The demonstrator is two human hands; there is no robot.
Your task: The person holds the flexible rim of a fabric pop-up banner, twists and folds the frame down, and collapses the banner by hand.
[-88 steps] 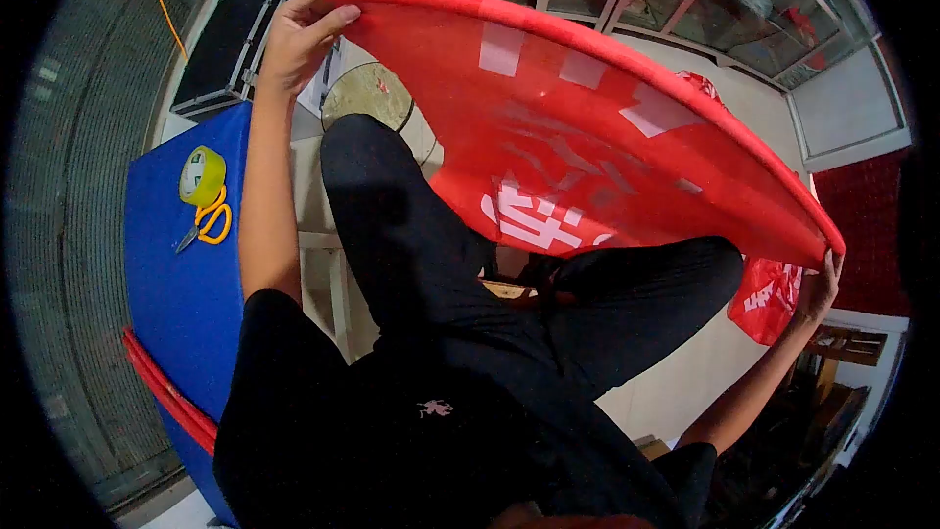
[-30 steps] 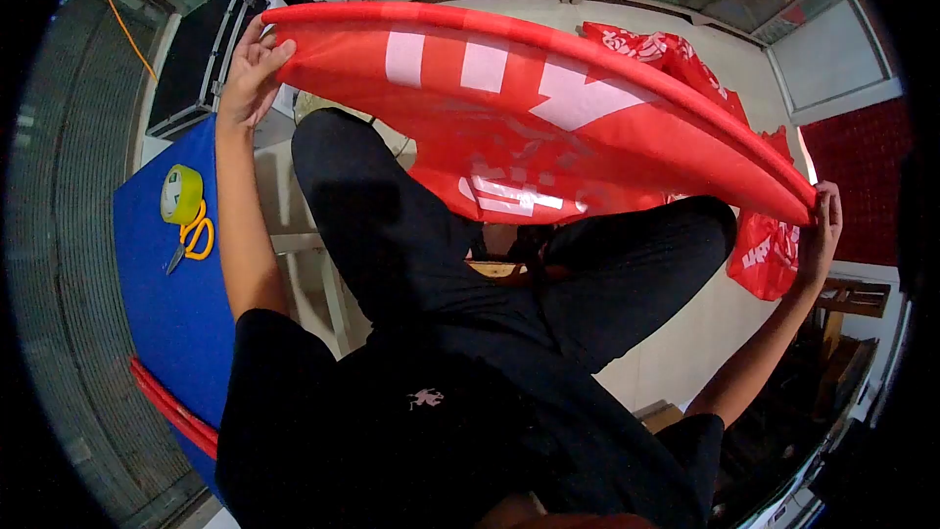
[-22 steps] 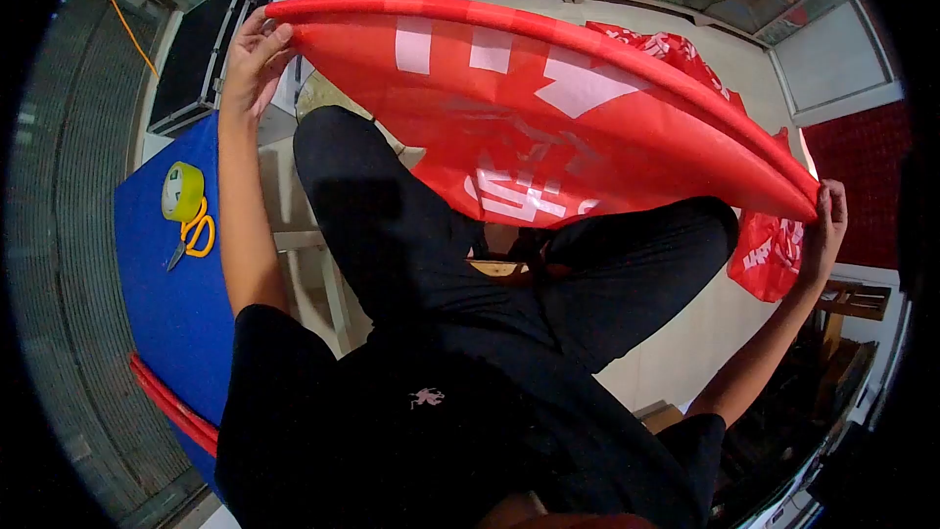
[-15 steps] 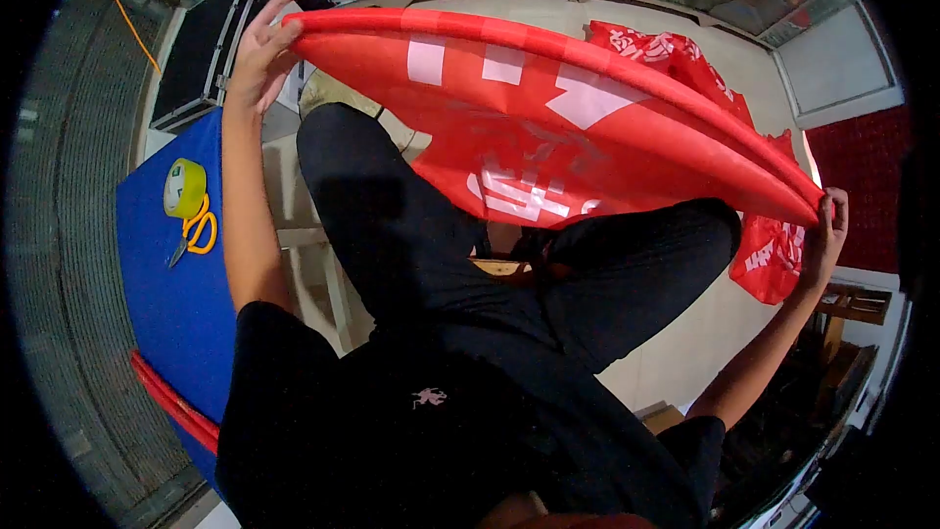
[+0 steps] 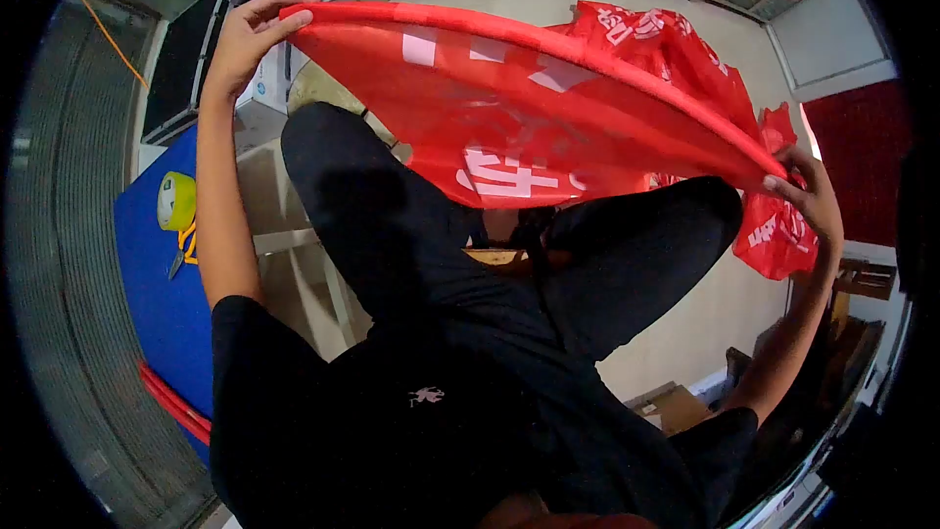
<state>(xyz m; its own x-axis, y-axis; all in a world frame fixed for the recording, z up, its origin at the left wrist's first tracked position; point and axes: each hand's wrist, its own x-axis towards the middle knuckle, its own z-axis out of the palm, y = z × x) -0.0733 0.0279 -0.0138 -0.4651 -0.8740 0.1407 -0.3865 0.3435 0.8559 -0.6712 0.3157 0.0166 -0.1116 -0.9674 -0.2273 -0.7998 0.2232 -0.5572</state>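
In the head view, I have the red banner (image 5: 416, 103) spanning left to right beyond the knees. My left hand (image 5: 238, 51) pinches one end of its rounded edge (image 5: 470, 19), thumb against fingers; my right hand (image 5: 819, 204) pinches the other, fingers curled. The sheet looks light, soft and perhaps slippery, the bowed edge springier, so I judge those ends the best hold. Yellow tape (image 5: 176, 202) sits left on the blue desk (image 5: 162, 309).
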